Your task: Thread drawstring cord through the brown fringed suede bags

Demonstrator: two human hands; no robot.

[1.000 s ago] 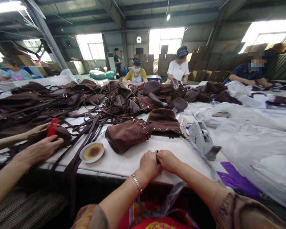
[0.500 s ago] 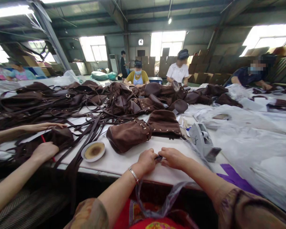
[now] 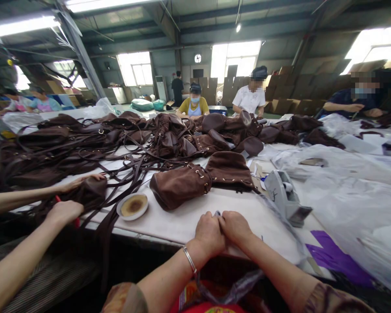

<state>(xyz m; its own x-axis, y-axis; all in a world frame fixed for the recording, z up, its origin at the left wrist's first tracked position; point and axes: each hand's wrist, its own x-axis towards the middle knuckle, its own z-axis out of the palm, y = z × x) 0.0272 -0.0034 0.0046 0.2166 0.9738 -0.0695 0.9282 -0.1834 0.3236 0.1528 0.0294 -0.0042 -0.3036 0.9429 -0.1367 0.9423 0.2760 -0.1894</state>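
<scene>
My left hand [image 3: 209, 235] and my right hand [image 3: 237, 227] meet above the front edge of the white-topped table [image 3: 169, 228]. Both are closed, with fingers curled together round a small greyish thing [image 3: 217, 213]. Only its tip shows between the fingers, so its kind is hidden. Just beyond my hands, a brown drawstring bag [image 3: 179, 186] lies on its side, its flap [image 3: 230, 168] spread to the right. A strip of clear plastic [image 3: 244, 284] hangs below my forearms, over something red in my lap.
A round dish [image 3: 132, 207] with tan contents sits left. At right stand a grey tape dispenser [image 3: 285, 198], a purple sheet [image 3: 339, 258] and clear plastic bags [image 3: 339, 187]. Brown bags [image 3: 169, 134] pile up behind. A co-worker's hands [image 3: 65, 213] hold a red pen at left.
My hands have drawn closer together and slightly down toward the table edge; the dark piece between them is now mostly covered. The view has shifted a little left.
</scene>
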